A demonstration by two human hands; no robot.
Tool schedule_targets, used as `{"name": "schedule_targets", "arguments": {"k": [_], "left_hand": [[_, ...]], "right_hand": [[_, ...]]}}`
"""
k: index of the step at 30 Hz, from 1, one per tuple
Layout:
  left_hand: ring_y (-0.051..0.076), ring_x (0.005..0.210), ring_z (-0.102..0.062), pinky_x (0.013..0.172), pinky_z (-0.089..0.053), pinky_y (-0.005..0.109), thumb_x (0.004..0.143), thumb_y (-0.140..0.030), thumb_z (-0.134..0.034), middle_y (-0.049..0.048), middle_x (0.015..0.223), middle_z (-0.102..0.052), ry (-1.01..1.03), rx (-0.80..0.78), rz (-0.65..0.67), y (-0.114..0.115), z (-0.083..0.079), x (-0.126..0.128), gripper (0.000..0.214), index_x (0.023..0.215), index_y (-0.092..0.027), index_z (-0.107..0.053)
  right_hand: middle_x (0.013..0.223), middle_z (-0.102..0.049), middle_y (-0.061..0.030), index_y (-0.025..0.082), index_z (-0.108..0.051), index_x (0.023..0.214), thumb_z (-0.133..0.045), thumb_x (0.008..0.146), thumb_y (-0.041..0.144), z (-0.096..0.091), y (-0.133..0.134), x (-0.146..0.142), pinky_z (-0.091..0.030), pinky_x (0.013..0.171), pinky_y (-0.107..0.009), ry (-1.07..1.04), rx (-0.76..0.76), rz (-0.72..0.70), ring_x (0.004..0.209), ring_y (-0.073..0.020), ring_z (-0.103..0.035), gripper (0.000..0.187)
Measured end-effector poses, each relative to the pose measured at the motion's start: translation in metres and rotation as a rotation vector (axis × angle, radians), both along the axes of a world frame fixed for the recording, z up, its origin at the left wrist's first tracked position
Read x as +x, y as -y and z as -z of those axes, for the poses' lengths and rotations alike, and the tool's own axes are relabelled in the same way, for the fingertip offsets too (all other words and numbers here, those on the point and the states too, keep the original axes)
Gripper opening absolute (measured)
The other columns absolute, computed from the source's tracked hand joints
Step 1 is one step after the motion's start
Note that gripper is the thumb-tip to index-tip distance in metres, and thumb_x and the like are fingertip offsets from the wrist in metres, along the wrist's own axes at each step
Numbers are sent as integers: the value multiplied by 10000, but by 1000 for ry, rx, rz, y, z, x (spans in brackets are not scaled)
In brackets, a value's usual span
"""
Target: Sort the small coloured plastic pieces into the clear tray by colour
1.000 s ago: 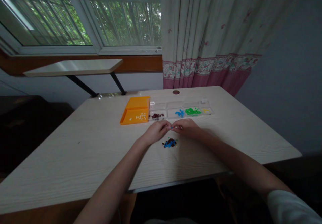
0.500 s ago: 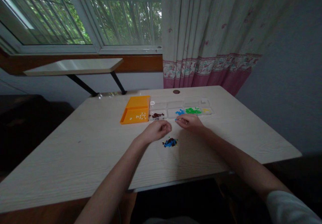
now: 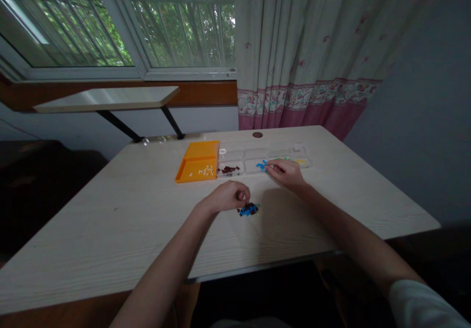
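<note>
Pale wood grain covers the one wide table (image 3: 110,230), and on it the small mixed pile of blue and dark beads (image 3: 248,209) serves as the landmark. The left hand (image 3: 226,198) rests just behind and to the left of that pile, fingers curled loosely inward with the tips close together beside the beads; whether they pinch a bead cannot be told. The right hand (image 3: 286,172) lies farther behind the pile and to its right, fingertips drawn together over the clear plastic compartment tray (image 3: 235,155); what it holds, if anything, is too small to see.

Behind the pile, that single tray shows four filled compartments along its near row: dark red beads (image 3: 228,169), blue beads (image 3: 261,165), green ones partly hidden by the right hand, and yellow beads (image 3: 301,161). Touching the tray's left end is one orange plastic tray (image 3: 198,161) with a scatter of white beads (image 3: 206,170). Two hands, two trays, one loose pile.
</note>
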State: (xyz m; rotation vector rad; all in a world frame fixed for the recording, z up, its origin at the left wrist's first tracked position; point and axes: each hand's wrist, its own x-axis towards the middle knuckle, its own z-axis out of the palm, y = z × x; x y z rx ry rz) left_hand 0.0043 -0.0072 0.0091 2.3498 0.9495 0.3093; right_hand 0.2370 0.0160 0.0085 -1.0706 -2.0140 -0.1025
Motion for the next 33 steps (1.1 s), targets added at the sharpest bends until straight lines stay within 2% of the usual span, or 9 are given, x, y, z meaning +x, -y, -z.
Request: {"name": "schedule_targets", "arguments": {"k": [5, 13, 18, 23, 27, 29, 33], "left_hand": [[83, 565, -471, 531, -337, 177, 640, -134, -525, -4, 634, -571, -12, 13, 4, -1, 1, 0, 164, 741, -142, -654], [88, 560, -465, 542, -333, 182, 693, -149, -479, 12, 649, -591, -26, 84, -25, 0, -1, 0, 194, 745, -145, -666], [90, 558, -467, 540, -326, 182, 693, -160, -497, 6, 642, -584, -40, 97, -32, -1, -1, 0, 200, 794, -156, -670], [84, 539, -450, 525, -318, 178, 674, -156, -517, -10, 605, -551, -56, 97, -28, -1, -3, 0, 143, 737, -150, -645], [81, 543, -446, 529, -325, 179, 696, -153, -511, -6, 608, -548, 11, 58, -46, -1, 0, 0, 140, 730, -139, -646], [86, 554, -448, 526, -329, 184, 735, -195, -511, 4, 617, -555, 112, 1, -97, -3, 3, 2, 162, 765, -126, -654], [89, 557, -447, 514, -330, 193, 758, -329, -533, 25, 628, -571, 447, -144, -302, -9, 11, 8, 271, 780, -86, -650]], "right_hand": [[690, -646, -34, 197, -673, 835, -497, 824, 377, 4, -4, 2, -429, 610, -221, -3, -65, 50, 592, -121, -558, 252], [675, -624, -23, 196, -675, 828, -518, 819, 389, 12, -16, 6, -392, 598, -223, -22, -188, 179, 625, -132, -552, 249], [687, -626, -20, 199, -677, 835, -528, 815, 381, 12, -17, 10, -375, 599, -227, -16, -248, 181, 640, -133, -555, 236], [676, -621, -11, 203, -676, 842, -548, 805, 339, 9, -11, 3, -367, 589, -218, 48, -295, 116, 616, -122, -542, 190], [645, -616, -1, 204, -673, 823, -564, 797, 309, 12, -6, -8, -358, 563, -205, 144, -298, -10, 581, -107, -530, 154], [644, -618, 5, 207, -667, 815, -559, 801, 302, 16, -3, -13, -360, 557, -199, 170, -267, -93, 572, -100, -529, 145], [678, -634, 3, 201, -655, 835, -534, 824, 307, 22, 4, -22, -383, 575, -196, 155, -125, -221, 593, -96, -551, 162]]}}
